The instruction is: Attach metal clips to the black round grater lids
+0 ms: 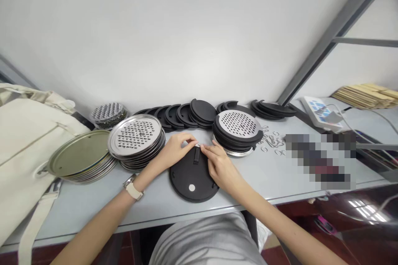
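A black round disc point(186, 176) lies flat on the table in front of me, with a white dot near its lower edge. A short black strap point(196, 155) runs down from the disc's top edge. At the strap's upper end is a small metal ring point(197, 145), partly hidden by my fingertips. My left hand point(181, 145) comes in from the left, its thumb and forefinger closed on that ring. From the other side my right hand point(220, 165) pinches at the same ring, resting over the disc's right side.
Stacked perforated metal grater plates point(136, 134) and olive-green round trays point(80, 153) stand at left, near a cream bag point(27, 140). Black discs point(203, 112) line the wall. A grater-topped stack point(239, 124) and loose metal clips and rings point(272, 141) are at right.
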Action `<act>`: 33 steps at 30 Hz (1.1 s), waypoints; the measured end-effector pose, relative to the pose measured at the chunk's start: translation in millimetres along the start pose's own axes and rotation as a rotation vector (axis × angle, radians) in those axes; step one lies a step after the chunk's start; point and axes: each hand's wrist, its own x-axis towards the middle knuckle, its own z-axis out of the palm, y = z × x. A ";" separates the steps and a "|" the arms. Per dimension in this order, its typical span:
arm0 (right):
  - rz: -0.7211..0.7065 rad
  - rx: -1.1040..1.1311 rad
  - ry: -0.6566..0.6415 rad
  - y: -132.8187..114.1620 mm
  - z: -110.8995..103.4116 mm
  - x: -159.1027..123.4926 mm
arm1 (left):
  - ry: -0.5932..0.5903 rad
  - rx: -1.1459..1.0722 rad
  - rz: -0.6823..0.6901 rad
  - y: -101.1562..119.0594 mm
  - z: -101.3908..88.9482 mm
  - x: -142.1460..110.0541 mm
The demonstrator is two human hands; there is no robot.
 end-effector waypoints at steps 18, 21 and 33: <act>0.064 0.104 0.040 0.9 0.4 -2.8 | -0.189 0.015 0.017 1.4 3.1 6.0; 0.116 0.096 0.029 0.9 -0.3 -2.6 | -0.193 0.038 0.041 2.0 1.6 7.4; 0.149 0.114 0.025 -0.4 -2.9 -4.3 | -0.118 -0.004 0.073 4.2 -1.2 9.3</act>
